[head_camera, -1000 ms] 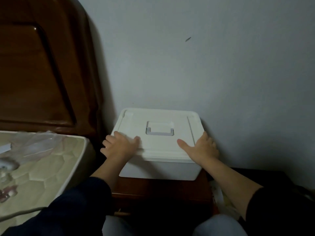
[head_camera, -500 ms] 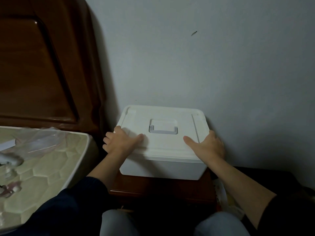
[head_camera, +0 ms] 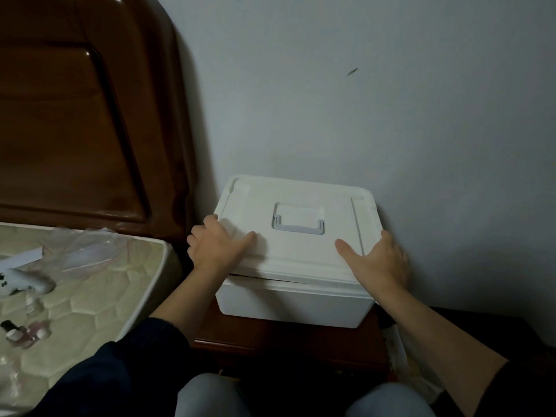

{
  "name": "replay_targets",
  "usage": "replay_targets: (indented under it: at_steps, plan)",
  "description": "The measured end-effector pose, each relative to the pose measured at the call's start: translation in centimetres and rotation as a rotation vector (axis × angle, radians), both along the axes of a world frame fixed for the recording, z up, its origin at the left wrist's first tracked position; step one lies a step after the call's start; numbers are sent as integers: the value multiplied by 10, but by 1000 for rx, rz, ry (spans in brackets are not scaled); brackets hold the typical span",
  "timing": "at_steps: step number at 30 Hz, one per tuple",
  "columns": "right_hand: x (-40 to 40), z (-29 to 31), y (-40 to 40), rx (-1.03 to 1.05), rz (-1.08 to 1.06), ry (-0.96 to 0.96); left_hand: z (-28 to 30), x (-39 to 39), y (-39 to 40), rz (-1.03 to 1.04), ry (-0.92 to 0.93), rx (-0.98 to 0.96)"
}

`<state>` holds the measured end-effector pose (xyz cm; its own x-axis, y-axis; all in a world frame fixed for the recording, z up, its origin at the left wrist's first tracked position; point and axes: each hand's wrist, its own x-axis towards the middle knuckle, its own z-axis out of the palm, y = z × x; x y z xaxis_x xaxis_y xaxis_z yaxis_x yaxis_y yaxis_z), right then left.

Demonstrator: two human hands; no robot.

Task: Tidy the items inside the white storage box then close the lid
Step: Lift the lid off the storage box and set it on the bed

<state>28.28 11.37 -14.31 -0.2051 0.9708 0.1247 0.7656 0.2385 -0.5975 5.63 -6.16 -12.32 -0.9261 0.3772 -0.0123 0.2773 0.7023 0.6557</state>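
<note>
Now the box [head_camera: 293, 302] sat on the nightstand [head_camera: 270, 341] against the wall, lid [head_camera: 301, 251] on, left hand [head_camera: 215, 246] and right hand [head_camera: 377, 261] gripping the lid's opposite edges.

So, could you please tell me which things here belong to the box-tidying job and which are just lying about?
Part of the job:
white storage box
lid
left hand
right hand

Just lying about:
nail polish bottles
clear plastic wrapper
mattress
headboard
</note>
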Motion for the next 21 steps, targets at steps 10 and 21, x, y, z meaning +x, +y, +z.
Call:
replay_targets:
  at_steps: [10,21]
  plan:
    - [-21,68,-22,235,111,208,63,-17,-79,129,-243,576]
    - [-188,106,-188,48,686,411,146,-41,-330,317,-15,789]
